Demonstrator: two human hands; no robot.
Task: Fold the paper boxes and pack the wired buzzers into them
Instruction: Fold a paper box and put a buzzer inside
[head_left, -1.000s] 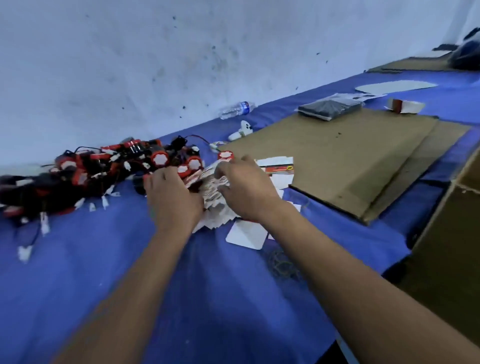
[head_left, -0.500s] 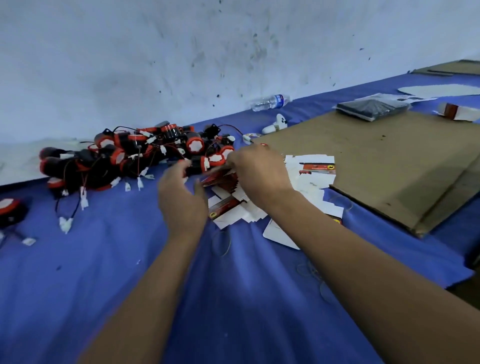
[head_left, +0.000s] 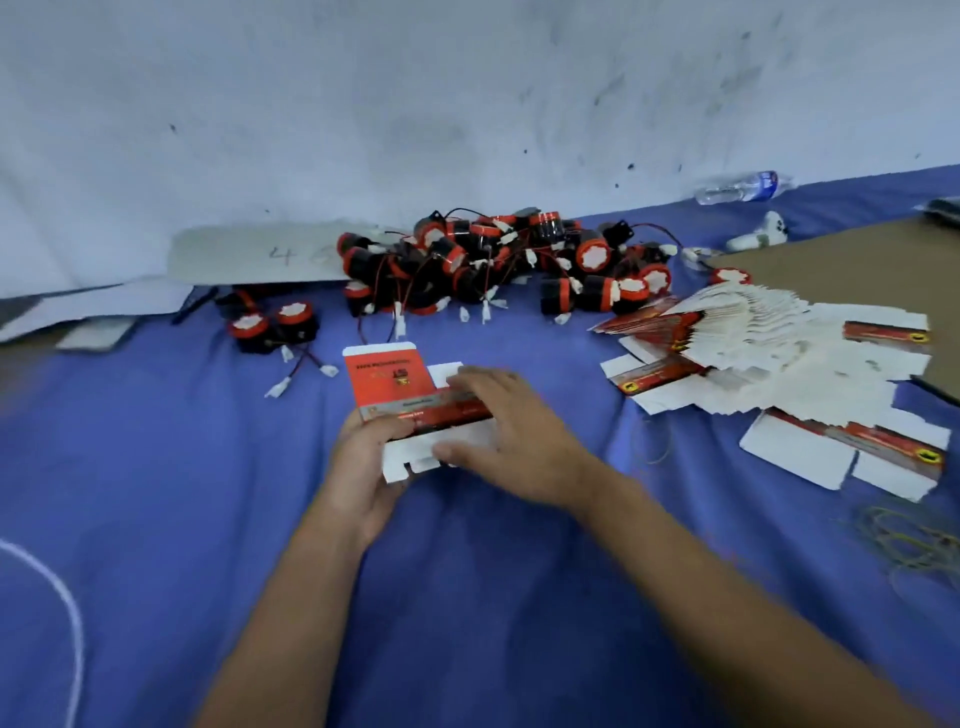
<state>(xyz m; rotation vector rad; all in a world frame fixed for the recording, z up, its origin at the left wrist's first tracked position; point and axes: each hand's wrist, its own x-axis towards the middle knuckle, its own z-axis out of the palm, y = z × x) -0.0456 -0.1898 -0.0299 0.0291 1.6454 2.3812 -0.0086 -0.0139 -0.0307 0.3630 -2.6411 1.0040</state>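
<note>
A flat box blank (head_left: 400, 395), red and white, is lying on the blue cloth (head_left: 156, 493) between both hands. The left hand (head_left: 363, 467) is gripping its near left corner, thumb curled over the red band and fingers underneath. The right hand (head_left: 511, 431) is resting across its right side, fingers fairly straight and pressing on the card, thumb lying along the white bottom flaps. The blank's red panel is sticking up beyond the fingertips, away from the person.

Beyond both hands, against the wall (head_left: 467, 104), a heap of buzzers (head_left: 498, 265) is sitting, black with red rims, thin wires and white plugs trailing toward the hands. Three more buzzers (head_left: 270, 325) are lying apart, beyond and left of the left hand. Right of the right hand, a fanned stack of blanks (head_left: 753, 343) is spreading over the cloth and onto a cardboard sheet (head_left: 841, 260).

The wall is pale and scuffed with dark specks. A bottle (head_left: 743, 188) is lying at its foot far to the right. Rubber bands (head_left: 914, 545) are lying near the right forearm, a white cord (head_left: 57, 587) far left
</note>
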